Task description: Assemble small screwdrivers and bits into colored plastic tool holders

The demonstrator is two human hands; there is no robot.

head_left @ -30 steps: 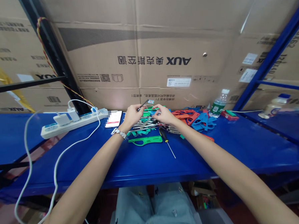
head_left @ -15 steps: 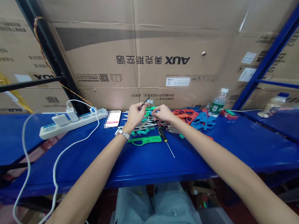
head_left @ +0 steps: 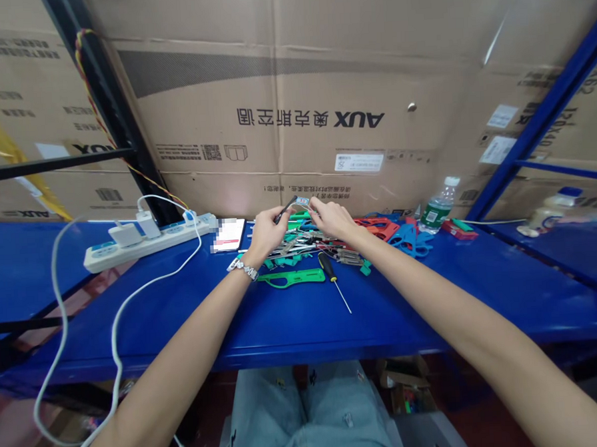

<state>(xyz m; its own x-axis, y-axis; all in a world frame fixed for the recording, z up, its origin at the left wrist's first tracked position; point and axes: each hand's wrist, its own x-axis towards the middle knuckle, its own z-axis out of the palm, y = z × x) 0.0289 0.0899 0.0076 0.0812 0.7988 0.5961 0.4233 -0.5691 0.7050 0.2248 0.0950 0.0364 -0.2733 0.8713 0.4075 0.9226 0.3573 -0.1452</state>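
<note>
My left hand [head_left: 269, 233] is closed round a slim dark stick-like piece [head_left: 284, 211], its tip pointing up and right. Beside that tip is a small flat blue-and-white tag with some red [head_left: 302, 200]. My right hand [head_left: 331, 217] has its fingers pinched together at the tag's right side; what lies between them is too small to make out. Under both hands spreads a pile of thin metal rods and green plastic parts [head_left: 299, 243]. Nearer me lie a green plastic handle shell [head_left: 296, 277] and a screwdriver [head_left: 334, 280] with a black and yellow handle.
Red shells [head_left: 383, 228] and blue shells [head_left: 410, 241] are heaped right of the pile, near a water bottle [head_left: 438, 206]. At left are a white card [head_left: 230, 234] and a power strip [head_left: 149, 246] with cables. Large cardboard boxes [head_left: 311, 76] stand behind the blue table [head_left: 284, 331].
My right hand has risen from the pile to beside the small tag. My left hand still holds the dark piece. The whole view has shifted slightly.
</note>
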